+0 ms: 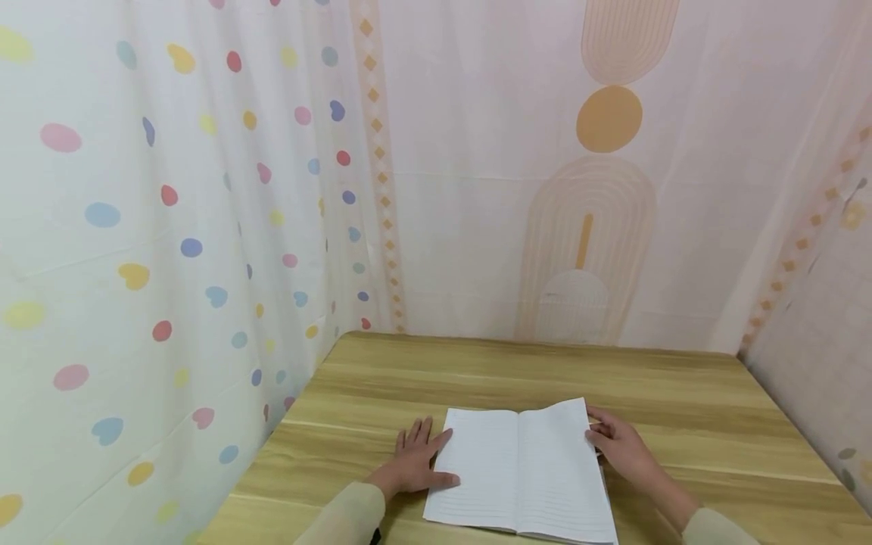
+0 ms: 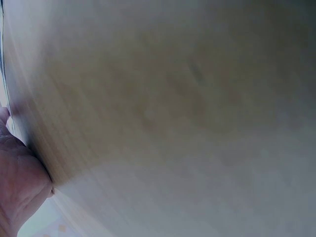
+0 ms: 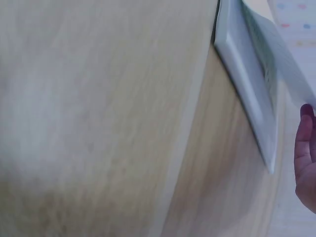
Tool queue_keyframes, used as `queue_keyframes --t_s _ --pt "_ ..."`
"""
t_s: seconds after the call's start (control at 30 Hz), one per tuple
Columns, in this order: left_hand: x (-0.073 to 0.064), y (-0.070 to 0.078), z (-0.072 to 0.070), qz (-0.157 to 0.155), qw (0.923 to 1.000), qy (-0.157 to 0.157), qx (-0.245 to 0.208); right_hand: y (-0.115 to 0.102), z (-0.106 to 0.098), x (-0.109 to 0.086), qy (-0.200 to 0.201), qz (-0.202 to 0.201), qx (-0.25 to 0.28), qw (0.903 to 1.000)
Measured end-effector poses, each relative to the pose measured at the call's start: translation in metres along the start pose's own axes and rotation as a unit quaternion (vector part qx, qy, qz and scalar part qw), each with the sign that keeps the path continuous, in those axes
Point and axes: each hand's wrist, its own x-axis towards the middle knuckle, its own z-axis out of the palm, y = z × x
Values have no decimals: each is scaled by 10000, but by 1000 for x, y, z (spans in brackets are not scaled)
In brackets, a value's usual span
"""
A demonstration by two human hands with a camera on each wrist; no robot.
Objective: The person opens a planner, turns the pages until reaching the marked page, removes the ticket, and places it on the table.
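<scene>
An open notebook point(image 1: 519, 484) with lined white pages lies on the near part of the wood-grained desk point(image 1: 531, 375), its spine running from near to far. The left hand point(image 1: 414, 460) is spread at the notebook's left side, its thumb resting on the left page point(image 1: 484, 462) and its other fingers pointing to the far side, some of them over the desk. The right hand point(image 1: 618, 445) pinches the right edge of the right page point(image 1: 555, 465) near its far corner, between thumb and fingers; that corner is lifted, and the right wrist view shows the sheet raised above the rest of the notebook. Light sleeves point(image 1: 347, 515) cover both forearms. A curtain with coloured dots point(image 1: 204, 174) hangs at the left, and a pale curtain with arches point(image 1: 463, 189) hangs beyond the desk's far edge
</scene>
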Motion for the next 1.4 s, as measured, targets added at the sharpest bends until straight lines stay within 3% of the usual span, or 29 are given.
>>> queue_keyframes --t_s 0.13,0.33,0.93,1.4 --pt "0 0 0 -7 10000 10 15 -8 6 -3 97 -35 130 9999" --pt "0 -1 1 70 9999 -17 -101 -15 11 -2 307 -40 -111 9995" --pt "-1 2 -2 51 10000 -8 -81 -10 3 3 469 -23 -700 9964" --pt "0 -2 1 71 9999 -13 -90 -7 2 0 382 317 -188 9986"
